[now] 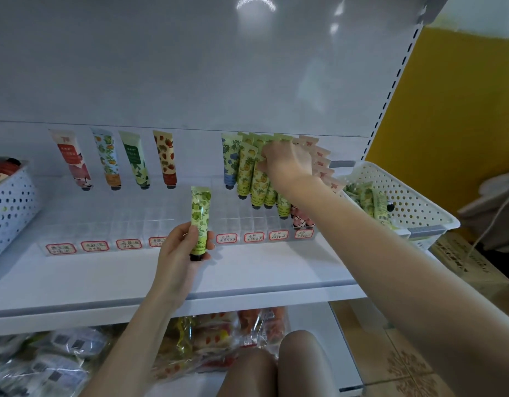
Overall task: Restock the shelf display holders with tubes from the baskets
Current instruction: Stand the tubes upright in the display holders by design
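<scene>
Wrapped round the lower half of a green tube point(201, 213), thumb across the print, cap end down and crimped end up, apparently kept upright so as to drop straight into a slot. Held by the left hand point(180, 247) just in front of the clear display holder point(161, 222), above the row of price labels point(227, 238). Farther back, fingers point(266, 153) of the right hand point(287, 163) bent over the crimped tops of the yellow-green tubes point(249, 173); unclear whether pinching one or only steadying the leaning rows, likely to make room for more. Flanked by a blue tube point(230, 161) and pink tubes point(322, 161). More green tubes waiting in the right basket point(405, 193) at the end of the shelf point(247, 270), within easy reach of that arm. Left columns of the holder stocked with single tubes point(134, 159) only, most slots unfilled: restocking judged well short of finished.
</scene>
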A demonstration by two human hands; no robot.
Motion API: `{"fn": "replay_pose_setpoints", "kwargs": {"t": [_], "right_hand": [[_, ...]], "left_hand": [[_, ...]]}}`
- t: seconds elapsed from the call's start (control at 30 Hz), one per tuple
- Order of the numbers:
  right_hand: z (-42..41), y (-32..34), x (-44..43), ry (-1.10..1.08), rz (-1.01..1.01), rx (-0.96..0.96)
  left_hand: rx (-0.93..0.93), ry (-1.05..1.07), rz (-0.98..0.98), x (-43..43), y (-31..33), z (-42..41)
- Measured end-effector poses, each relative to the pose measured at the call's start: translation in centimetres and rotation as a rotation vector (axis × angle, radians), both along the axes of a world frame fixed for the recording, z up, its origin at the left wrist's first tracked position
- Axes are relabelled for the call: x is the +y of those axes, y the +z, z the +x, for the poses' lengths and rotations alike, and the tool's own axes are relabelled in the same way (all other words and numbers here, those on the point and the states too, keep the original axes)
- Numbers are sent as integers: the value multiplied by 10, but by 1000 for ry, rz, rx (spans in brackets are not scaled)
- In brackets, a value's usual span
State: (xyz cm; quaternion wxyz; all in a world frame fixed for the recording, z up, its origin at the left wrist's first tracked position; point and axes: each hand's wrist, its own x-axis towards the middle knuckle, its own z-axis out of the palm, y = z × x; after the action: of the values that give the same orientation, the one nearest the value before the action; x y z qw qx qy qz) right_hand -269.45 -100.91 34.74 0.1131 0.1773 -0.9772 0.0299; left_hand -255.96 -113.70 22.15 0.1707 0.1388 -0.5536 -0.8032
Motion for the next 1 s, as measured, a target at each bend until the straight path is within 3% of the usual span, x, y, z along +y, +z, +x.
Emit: {"fn": "replay_pose_setpoints", "kwargs": {"t": [0.3, 0.57, 1.0], "right_hand": [[1, 4, 2, 63, 18, 126], [-1, 5, 1, 42, 16, 102], [-3, 8, 10, 71, -153, -21]], "left_hand": [[10, -20, 47, 1, -1, -1], [32, -30, 71, 5, 5, -6], [51, -54, 117, 9, 15, -4]]}}
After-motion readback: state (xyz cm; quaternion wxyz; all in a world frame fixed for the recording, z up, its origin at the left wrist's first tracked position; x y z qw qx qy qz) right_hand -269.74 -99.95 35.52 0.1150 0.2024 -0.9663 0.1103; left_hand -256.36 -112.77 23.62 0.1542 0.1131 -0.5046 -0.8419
